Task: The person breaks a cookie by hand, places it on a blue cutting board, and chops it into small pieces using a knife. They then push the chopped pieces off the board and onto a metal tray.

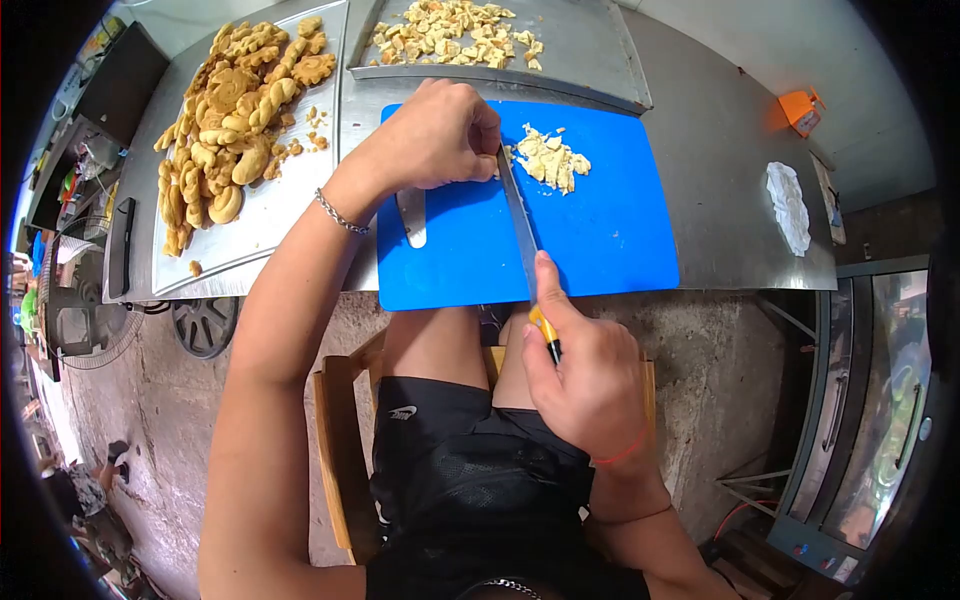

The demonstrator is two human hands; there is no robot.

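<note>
In my right hand is a knife with a yellow and black handle. Its long blade points away from me over a blue cutting board. My left hand is closed in a pinch right beside the blade's far end; whatever sits between its fingertips is mostly hidden. Just right of the blade tip lies a small heap of pale yellow chopped pieces. The board's handle slot shows below my left wrist.
Golden twisted and flower-shaped cookies are piled on a metal tray at left. Behind the board, another tray holds many chopped pieces. A white cloth and an orange object are at right.
</note>
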